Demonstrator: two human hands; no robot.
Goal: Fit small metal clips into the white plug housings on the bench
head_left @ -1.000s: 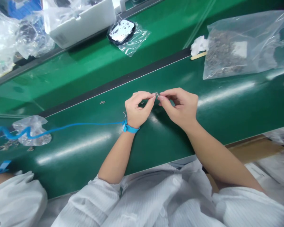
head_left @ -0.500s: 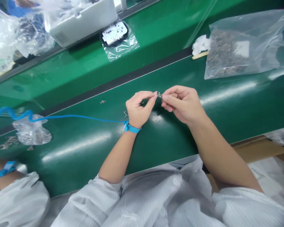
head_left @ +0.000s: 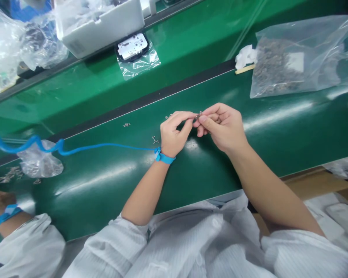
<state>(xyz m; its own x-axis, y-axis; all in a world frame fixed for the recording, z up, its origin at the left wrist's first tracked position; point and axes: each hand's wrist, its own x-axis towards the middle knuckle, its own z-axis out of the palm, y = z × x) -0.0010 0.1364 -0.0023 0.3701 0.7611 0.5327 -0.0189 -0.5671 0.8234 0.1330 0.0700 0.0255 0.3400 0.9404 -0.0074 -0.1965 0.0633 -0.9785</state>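
Near the centre of the frame, above the worktop, a small metal part is pinched between the thumb and forefinger tips of the left hand and the right hand, both nearly closed. Its exact shape is too small to be made out. It would probably be felt as light, stiff and slightly slippery, best gripped by its outer ends. At upper right, many small greyish-brown pieces are held in a large clear bag; at upper left, plastic-wrapped items are contained in a white box.
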